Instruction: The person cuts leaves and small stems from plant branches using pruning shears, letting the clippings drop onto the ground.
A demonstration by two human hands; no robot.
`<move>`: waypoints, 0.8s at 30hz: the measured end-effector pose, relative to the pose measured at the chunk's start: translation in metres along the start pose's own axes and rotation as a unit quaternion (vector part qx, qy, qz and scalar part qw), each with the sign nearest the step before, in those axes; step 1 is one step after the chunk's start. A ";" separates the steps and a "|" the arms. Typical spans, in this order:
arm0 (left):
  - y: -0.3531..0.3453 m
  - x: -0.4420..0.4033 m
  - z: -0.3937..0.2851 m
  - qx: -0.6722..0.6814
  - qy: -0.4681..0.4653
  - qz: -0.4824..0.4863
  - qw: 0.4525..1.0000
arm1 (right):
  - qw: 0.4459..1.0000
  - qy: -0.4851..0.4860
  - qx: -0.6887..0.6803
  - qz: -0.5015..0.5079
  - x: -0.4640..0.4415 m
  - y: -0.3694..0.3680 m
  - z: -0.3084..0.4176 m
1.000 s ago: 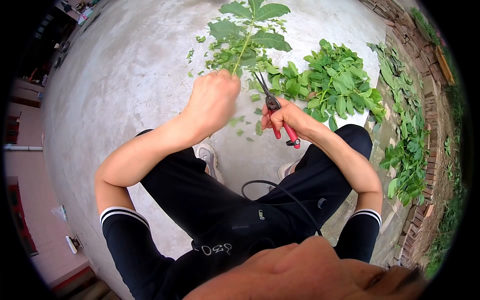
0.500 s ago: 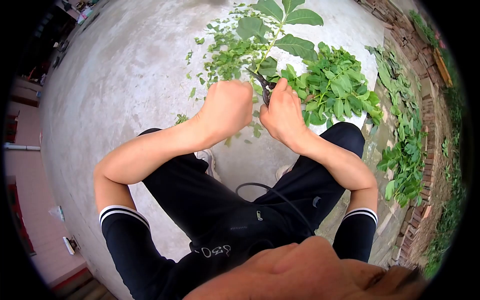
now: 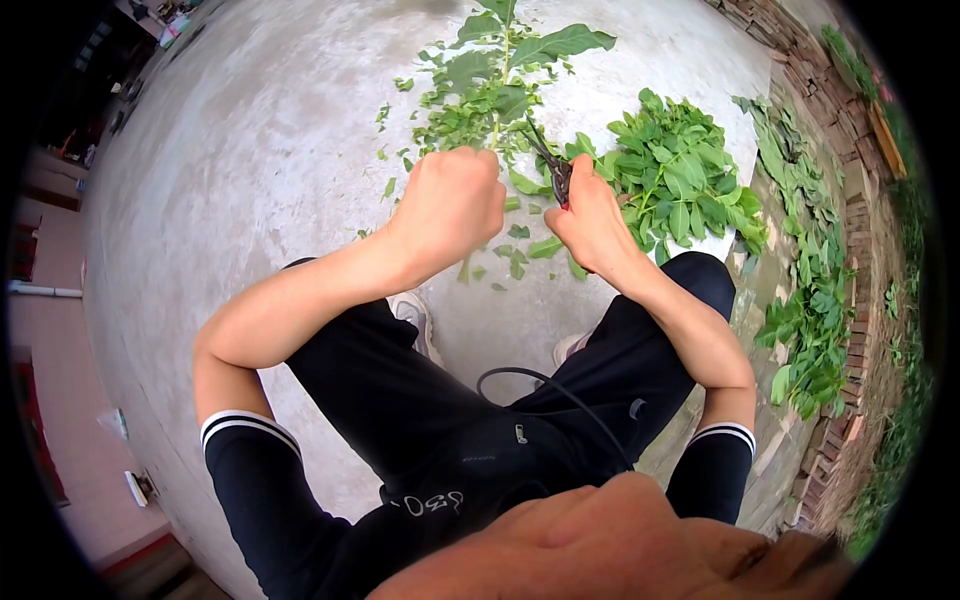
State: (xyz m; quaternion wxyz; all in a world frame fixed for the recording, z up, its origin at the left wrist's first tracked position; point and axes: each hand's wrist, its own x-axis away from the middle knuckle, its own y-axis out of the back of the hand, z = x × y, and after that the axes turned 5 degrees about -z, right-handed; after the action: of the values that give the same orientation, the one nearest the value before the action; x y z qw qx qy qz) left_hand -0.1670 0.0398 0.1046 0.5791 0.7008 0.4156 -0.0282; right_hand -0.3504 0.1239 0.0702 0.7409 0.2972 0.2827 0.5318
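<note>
My left hand [image 3: 447, 208] is a fist around the lower end of a leafy stem [image 3: 506, 62], which points up and away with several large leaves. Just right of it, my right hand [image 3: 597, 222] is wrapped round pruning shears [image 3: 553, 170]; their dark blades point up and left, close to the stem, and the red handles are mostly hidden by the fingers. Cut leaf pieces [image 3: 460, 115] lie scattered on the concrete floor beyond and beneath my hands.
A heap of leafy sprigs [image 3: 680, 170] lies on the floor at the right. Farther right, more greenery [image 3: 805, 330] runs beside a row of bricks [image 3: 860, 290]. My knees and shoes are below my hands, with a black cable [image 3: 560, 388] across my lap.
The stem swung right and then back left, and now stands nearly upright. The shears met it half a second ago and have since moved right, away from it. Loose pieces lie near my right hand.
</note>
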 end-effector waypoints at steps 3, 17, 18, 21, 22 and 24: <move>0.000 0.002 -0.004 -0.002 -0.005 0.016 1.000 | 0.998 0.047 0.017 -0.033 0.002 0.000 0.001; -0.001 0.008 -0.008 0.007 -0.050 0.051 0.997 | 0.999 0.018 0.009 -0.040 -0.003 -0.004 -0.013; -0.001 0.008 -0.005 -0.001 -0.035 0.052 0.998 | 0.998 -0.008 -0.051 -0.028 -0.006 -0.003 -0.017; -0.001 0.004 0.007 -0.027 -0.014 0.024 0.999 | 0.934 -0.133 -0.326 0.056 -0.015 0.006 -0.022; 0.000 0.003 0.011 -0.036 -0.011 0.011 0.999 | 0.921 -0.140 -0.357 0.073 -0.020 0.004 -0.031; 0.006 0.001 0.014 -0.047 -0.017 0.005 0.999 | 0.871 -0.191 -0.440 0.100 -0.023 0.009 -0.034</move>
State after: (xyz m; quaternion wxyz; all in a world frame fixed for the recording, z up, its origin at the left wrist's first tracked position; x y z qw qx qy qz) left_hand -0.1562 0.0291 0.1045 0.6185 0.6740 0.4035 -0.0175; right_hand -0.3870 0.1094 0.0572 0.7775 0.0627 -0.1592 0.6051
